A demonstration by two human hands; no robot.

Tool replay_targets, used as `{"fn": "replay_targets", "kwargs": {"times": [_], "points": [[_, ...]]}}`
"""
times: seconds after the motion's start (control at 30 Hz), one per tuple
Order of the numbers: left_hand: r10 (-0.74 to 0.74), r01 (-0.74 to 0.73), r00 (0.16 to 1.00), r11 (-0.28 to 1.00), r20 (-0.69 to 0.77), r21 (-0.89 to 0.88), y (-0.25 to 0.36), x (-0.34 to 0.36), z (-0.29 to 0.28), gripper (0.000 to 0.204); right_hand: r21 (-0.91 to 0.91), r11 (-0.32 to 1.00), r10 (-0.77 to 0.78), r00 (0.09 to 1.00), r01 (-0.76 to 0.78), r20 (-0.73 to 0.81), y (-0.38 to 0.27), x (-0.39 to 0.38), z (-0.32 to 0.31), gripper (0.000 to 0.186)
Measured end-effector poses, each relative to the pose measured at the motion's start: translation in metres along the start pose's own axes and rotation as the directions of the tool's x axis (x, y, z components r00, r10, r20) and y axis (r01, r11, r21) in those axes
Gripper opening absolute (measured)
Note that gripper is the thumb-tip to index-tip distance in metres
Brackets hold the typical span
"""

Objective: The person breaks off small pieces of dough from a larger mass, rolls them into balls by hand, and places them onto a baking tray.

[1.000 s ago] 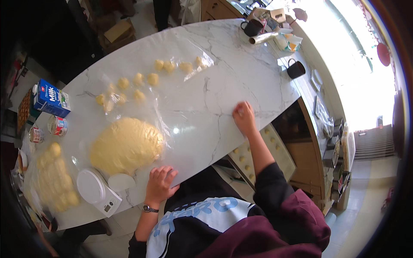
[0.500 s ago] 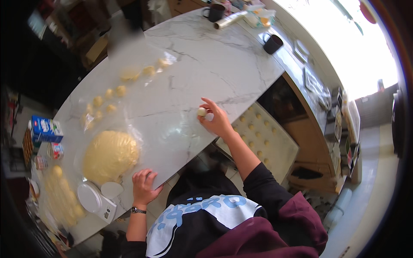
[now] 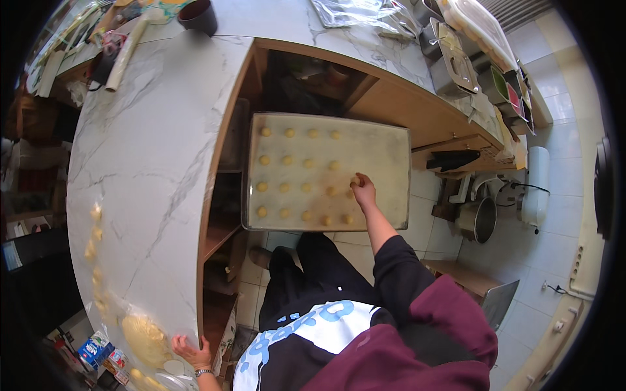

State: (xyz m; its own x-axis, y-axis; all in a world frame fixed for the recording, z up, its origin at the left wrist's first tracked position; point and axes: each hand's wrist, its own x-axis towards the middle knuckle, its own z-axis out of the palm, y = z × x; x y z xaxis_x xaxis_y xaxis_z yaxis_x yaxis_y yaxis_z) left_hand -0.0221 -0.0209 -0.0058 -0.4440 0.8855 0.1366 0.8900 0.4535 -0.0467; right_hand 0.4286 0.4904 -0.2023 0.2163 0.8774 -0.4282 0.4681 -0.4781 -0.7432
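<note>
My right hand (image 3: pixel 364 191) is over the baking tray (image 3: pixel 385 140), its fingers pinched on a small dough ball (image 3: pixel 355 180). Rows of pale yellow dough balls (image 3: pixel 287 160) sit on the tray's left and middle part. My left hand (image 3: pixel 191 353) rests with fingers apart at the edge of the marble counter (image 3: pixel 156 163). Close to it lies a large mound of yellow dough (image 3: pixel 145 340) under clear plastic. A white kitchen scale (image 3: pixel 175 369) is partly in view beside that hand.
Several dough pieces (image 3: pixel 97 274) lie along the counter's left side. A dark mug (image 3: pixel 197 17) and a roll of wrap (image 3: pixel 124 62) stand at the far end. Wooden cabinets (image 3: pixel 398 104) surround the tray's far side. A metal pot (image 3: pixel 478 218) is at the right.
My view has turned right toward the tray. My right hand has carried the dough ball from above the counter to over the tray. My left hand stays near the large dough.
</note>
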Motion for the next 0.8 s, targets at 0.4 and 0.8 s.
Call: {"fn": "replay_targets", "kwargs": {"times": [0.4, 0.8], "points": [[-0.015, 0.01, 0.999, 0.995, 0.052, 0.095, -0.002, -0.004, 0.0, 0.067, -0.282, 0.925, -0.278, 0.96, 0.255, -0.043, 0.006, 0.056, -0.004, 0.053], [-0.131, 0.12, 0.987, 0.987, -0.092, -0.11, 0.02, 0.012, -0.005, 0.061, 0.473, 0.383, -0.784, 0.008, 0.794, 0.621, -0.285, -0.246, 0.16, 0.02]]}}
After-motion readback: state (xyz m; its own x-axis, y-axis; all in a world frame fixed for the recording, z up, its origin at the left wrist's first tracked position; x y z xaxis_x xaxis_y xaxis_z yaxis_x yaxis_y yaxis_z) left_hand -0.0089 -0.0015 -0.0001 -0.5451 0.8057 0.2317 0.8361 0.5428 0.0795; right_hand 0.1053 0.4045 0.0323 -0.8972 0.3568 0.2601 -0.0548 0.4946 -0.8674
